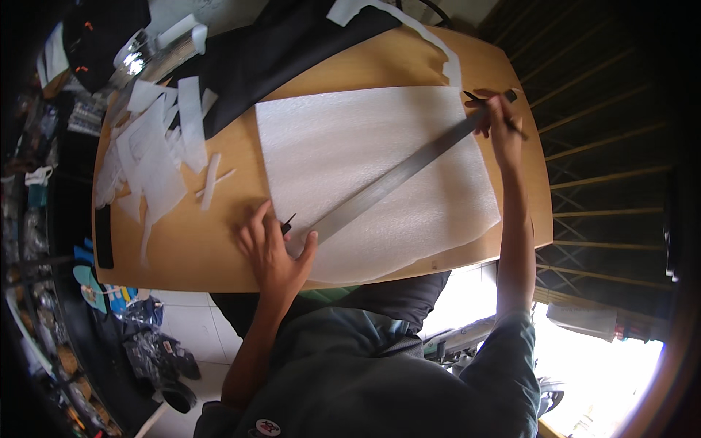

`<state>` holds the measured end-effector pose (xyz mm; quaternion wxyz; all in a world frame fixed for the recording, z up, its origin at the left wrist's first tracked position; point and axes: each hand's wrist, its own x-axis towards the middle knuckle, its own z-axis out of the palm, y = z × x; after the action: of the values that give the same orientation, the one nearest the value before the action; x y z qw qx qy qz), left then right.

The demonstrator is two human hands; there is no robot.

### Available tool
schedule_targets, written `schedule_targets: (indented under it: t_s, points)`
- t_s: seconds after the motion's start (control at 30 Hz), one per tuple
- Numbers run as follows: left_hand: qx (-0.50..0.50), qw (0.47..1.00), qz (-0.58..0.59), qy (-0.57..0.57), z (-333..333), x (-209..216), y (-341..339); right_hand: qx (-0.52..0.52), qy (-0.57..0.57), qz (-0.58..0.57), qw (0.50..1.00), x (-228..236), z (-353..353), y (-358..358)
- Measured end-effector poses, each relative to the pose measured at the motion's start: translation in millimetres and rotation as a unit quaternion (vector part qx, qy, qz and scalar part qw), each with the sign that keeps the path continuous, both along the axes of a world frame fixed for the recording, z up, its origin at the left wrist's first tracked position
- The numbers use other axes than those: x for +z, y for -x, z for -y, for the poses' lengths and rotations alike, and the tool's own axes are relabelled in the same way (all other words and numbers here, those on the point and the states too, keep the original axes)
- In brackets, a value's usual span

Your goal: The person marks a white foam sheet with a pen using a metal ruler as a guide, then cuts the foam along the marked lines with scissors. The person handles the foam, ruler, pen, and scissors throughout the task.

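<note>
A white foam sheet (350, 146) lies on the wooden table (409, 62) in front of me. Slanting across it from lower left to upper right is a long grey metal ruler (398, 175). My left hand (272, 252) rests at the sheet's lower left edge, fingers spread, thumb at the ruler's near end. By its fingers is a small black object (286, 228) with a thin point, its kind unclear. At the ruler's far end, my right hand (502, 120) is closed around a slim dark pen-like tool (520, 133); its exact kind is hard to make out.
White foam offcuts (157, 142) pile up on the table's left side. Black sheet material (255, 66) covers the far left part, and a curved white strip (438, 47) lies at the far right. A folding metal gate (591, 175) stands beyond the right edge.
</note>
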<state>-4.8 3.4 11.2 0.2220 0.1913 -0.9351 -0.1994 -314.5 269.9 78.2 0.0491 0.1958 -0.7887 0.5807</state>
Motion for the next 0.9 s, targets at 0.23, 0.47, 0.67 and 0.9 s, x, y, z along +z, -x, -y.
schedule_targets:
  t_s: [0.23,0.47,0.67,0.9]
  points:
    - [-0.012,1.000,0.011,0.010,2.5,0.0,-2.4,0.026,-0.198,-0.160,0.967,-48.9,13.8,-92.1]
    - [-0.023,0.999,0.011,0.033,3.3,0.7,-2.3,0.065,-0.318,-0.240,0.915,-44.0,2.3,-112.3]
    - [-0.038,0.998,0.027,0.040,3.5,1.4,-3.2,0.116,-0.338,-0.276,0.892,-39.7,12.8,-104.0]
    - [-0.084,0.996,0.006,0.026,7.1,-6.2,-9.6,0.104,-0.285,-0.277,0.912,-53.8,13.3,-95.9]
